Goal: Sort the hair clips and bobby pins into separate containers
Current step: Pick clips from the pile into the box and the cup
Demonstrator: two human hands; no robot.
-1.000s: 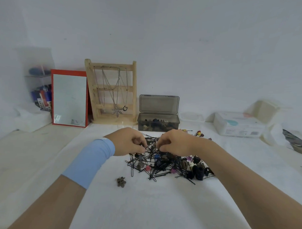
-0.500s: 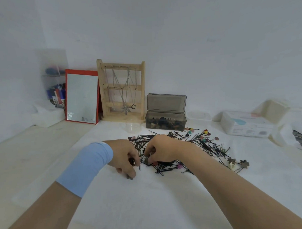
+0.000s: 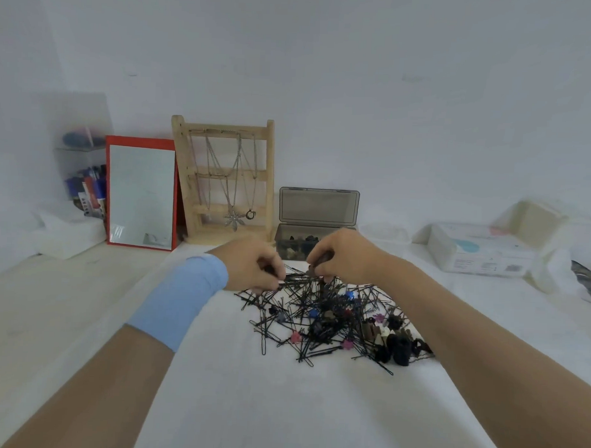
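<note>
A tangled pile of black bobby pins (image 3: 305,301) and small coloured hair clips (image 3: 397,348) lies on the white cloth (image 3: 247,406). My left hand (image 3: 252,269) hovers over the pile's far left edge, its fingers curled around a small dark hair clip (image 3: 268,268), fingertips touching the pins. My right hand (image 3: 345,255) is over the pile's far side and pinches a brown hair clip (image 3: 319,261). Just behind both hands stands a smoky grey box (image 3: 318,208) with its lid up and several dark clips inside. A clear shallow container (image 3: 384,232) sits to its right.
A wooden necklace stand (image 3: 222,177) and a red-framed mirror (image 3: 141,193) lean against the back wall. A clear organiser with pens (image 3: 85,169) is at far left. A white tissue pack (image 3: 481,248) and a pale box (image 3: 535,218) are at right.
Both hands have moved from the pile's near left edge up to its far side, close to the grey box. The brown flower clip that lay apart on the cloth is gone from there.
</note>
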